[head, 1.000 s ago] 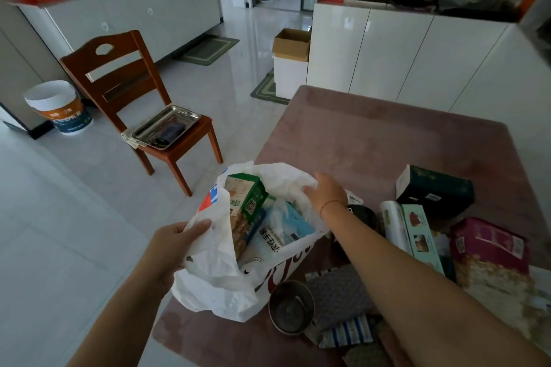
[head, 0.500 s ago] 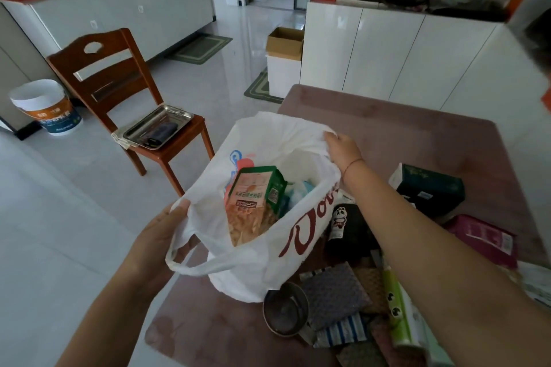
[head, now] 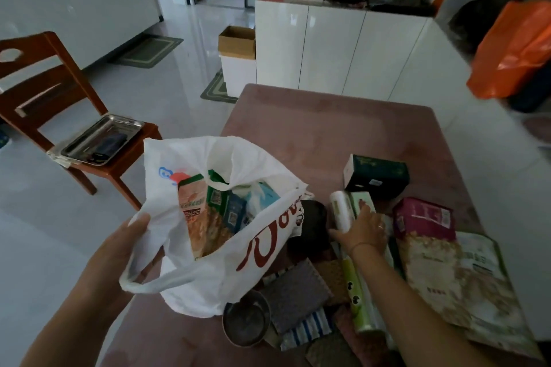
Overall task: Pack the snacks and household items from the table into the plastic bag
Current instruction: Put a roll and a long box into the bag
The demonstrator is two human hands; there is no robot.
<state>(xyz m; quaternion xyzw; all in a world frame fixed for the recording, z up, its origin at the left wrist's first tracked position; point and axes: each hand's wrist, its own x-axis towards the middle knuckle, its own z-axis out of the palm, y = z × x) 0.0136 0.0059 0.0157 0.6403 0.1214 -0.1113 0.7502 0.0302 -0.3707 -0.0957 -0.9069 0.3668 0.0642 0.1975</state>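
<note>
The plastic bag [head: 208, 277], thin and limp, is stood at the near left edge of the table [head: 313, 128] and held open by its rim, pinched in the left hand [head: 125, 250]. It is judged best lifted by its two handles. At least three packets are seen inside. The right hand [head: 362, 231] is laid over one white roll [head: 338, 208], probably light and slippery; whether it is gripped cannot be told.

Your left hand [head: 119, 250] grips the rim of the white plastic bag [head: 208, 283], snack packets [head: 196, 217] inside; your right hand [head: 362, 231] grasps a white roll [head: 340, 208] on the table [head: 328, 134].
</note>
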